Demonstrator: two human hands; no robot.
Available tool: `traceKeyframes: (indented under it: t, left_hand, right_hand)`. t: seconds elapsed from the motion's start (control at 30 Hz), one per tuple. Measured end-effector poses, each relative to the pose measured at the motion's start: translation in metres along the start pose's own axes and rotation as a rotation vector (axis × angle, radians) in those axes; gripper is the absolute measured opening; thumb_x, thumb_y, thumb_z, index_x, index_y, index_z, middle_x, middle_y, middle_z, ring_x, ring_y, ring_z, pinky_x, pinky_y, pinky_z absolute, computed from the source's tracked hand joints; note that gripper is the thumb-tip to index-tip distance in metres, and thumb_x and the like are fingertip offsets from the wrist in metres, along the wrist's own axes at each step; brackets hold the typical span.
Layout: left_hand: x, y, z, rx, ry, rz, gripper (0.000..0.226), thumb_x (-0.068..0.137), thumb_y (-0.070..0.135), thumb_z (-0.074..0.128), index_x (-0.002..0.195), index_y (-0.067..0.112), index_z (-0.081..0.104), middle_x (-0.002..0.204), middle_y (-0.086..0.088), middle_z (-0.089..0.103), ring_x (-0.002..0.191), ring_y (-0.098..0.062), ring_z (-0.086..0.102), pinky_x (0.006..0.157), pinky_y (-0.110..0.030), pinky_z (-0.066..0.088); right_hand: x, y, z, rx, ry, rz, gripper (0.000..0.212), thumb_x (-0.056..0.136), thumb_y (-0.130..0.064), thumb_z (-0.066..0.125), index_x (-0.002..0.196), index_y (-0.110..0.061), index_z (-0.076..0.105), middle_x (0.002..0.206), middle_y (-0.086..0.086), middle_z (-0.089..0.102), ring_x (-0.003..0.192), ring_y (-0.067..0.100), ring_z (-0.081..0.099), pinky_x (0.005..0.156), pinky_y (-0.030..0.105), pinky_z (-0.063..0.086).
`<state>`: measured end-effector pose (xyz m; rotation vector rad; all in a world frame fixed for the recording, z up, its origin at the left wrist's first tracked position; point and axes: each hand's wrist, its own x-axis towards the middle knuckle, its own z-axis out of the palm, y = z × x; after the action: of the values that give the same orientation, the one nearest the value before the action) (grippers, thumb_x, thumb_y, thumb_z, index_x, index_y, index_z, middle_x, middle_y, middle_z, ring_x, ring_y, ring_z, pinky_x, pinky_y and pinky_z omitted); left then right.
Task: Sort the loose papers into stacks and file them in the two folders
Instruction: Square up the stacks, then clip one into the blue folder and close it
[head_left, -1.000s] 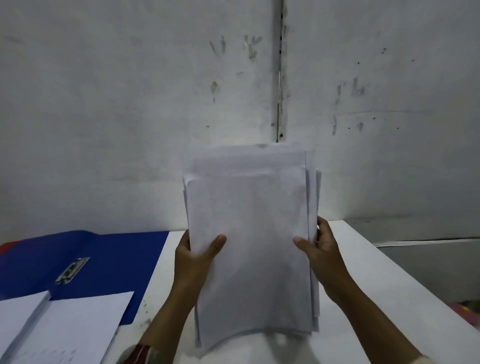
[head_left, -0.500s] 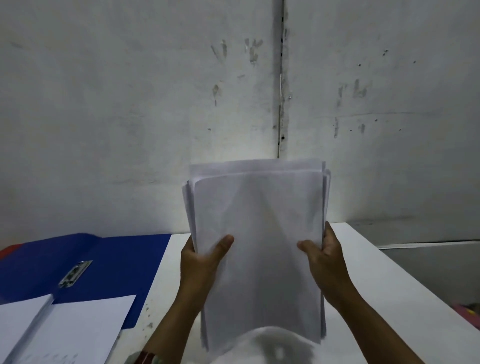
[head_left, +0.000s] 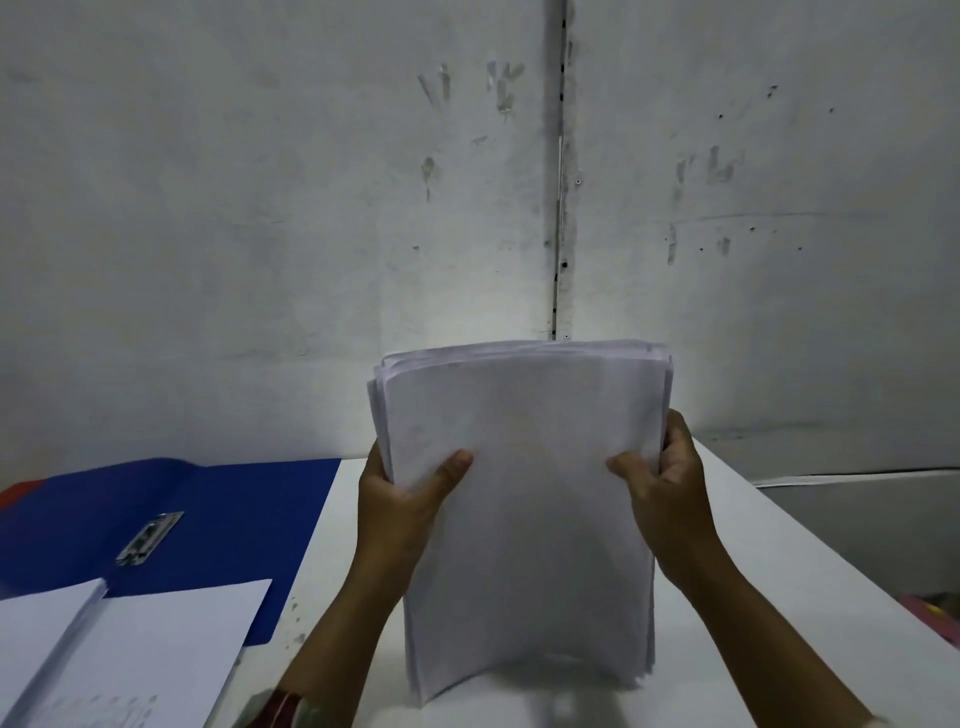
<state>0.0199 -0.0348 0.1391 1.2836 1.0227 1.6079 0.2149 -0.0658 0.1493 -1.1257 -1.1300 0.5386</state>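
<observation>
A thick stack of white papers stands upright on its lower edge on the white table. My left hand grips its left side, thumb across the front sheet. My right hand grips its right side the same way. The sheets' top edges lie nearly level. An open blue folder with a metal clip lies flat at the left. White sheets rest on the folder's near part.
A grey marked wall rises close behind the table. The table's right edge runs diagonally at the right, with a pink object below it. A red corner shows at the far left beyond the blue folder.
The stack's uneven top edges have come level, the back sheets sliding down. Both hands have kept their grip on its sides, and the stack has settled lower onto the table.
</observation>
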Motion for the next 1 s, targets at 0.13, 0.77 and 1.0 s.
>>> traceKeyframes:
  t: [0.13, 0.77, 1.0]
  left_hand:
    - [0.002, 0.002, -0.004, 0.073, 0.008, 0.119, 0.070, 0.062, 0.034, 0.078, 0.116, 0.035, 0.034, 0.098, 0.013, 0.051, 0.089, -0.010, 0.057, 0.061, -0.017, 0.053]
    - [0.043, 0.037, -0.026, 0.728, -0.029, 0.703, 0.046, 0.085, 0.037, 0.050, 0.122, 0.012, 0.059, 0.103, -0.012, 0.060, 0.084, -0.014, 0.051, 0.061, -0.008, 0.038]
    - [0.023, 0.031, -0.016, 0.203, -0.120, 0.268, 0.067, 0.086, 0.022, 0.056, 0.134, 0.048, 0.017, 0.111, 0.007, 0.048, 0.085, -0.011, 0.057, 0.055, -0.011, 0.054]
  right_hand:
    - [-0.003, 0.001, -0.004, 0.054, 0.006, -0.075, 0.060, 0.083, 0.008, 0.056, 0.123, -0.032, 0.035, 0.100, -0.006, 0.054, 0.089, 0.014, 0.058, 0.057, 0.013, 0.052]
    - [0.029, -0.020, -0.015, -0.405, 0.008, -0.447, 0.049, 0.075, -0.025, 0.060, 0.122, -0.018, 0.051, 0.113, -0.014, 0.048, 0.099, 0.010, 0.052, 0.087, 0.034, 0.052]
    - [0.017, -0.005, -0.014, -0.094, -0.078, -0.076, 0.077, 0.082, -0.001, 0.062, 0.139, -0.035, 0.023, 0.101, -0.015, 0.054, 0.084, 0.001, 0.058, 0.067, 0.019, 0.051]
